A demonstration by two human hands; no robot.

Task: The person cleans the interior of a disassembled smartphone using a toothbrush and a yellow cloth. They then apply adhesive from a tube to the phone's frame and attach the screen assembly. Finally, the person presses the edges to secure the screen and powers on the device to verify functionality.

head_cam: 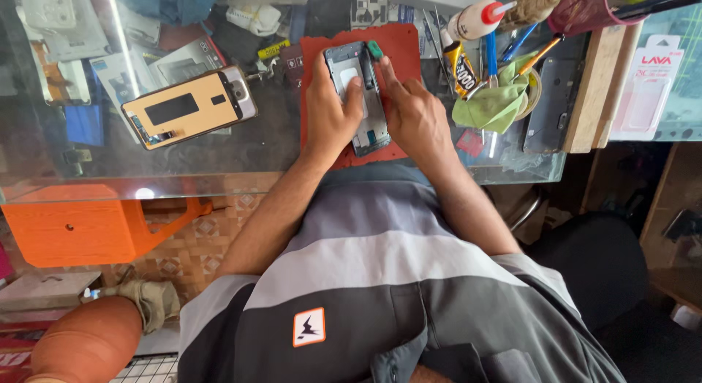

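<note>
An opened phone frame (362,98) lies on a red work mat (398,46) on the glass table. My left hand (330,112) grips its left side, thumb pressed on the inner plate. My right hand (415,116) rests along its right edge, index finger reaching up to a small green pick (374,49) at the frame's top right corner. A detached gold phone screen (189,107) lies face down on the glass to the left, away from both hands.
A green cloth (497,101), glue tube (462,70), white bottle (475,19), blue-handled tools and tweezers crowd the right side. A dark phone back cover (550,105) and wooden block (596,83) stand further right. An orange stool (88,226) shows below the glass.
</note>
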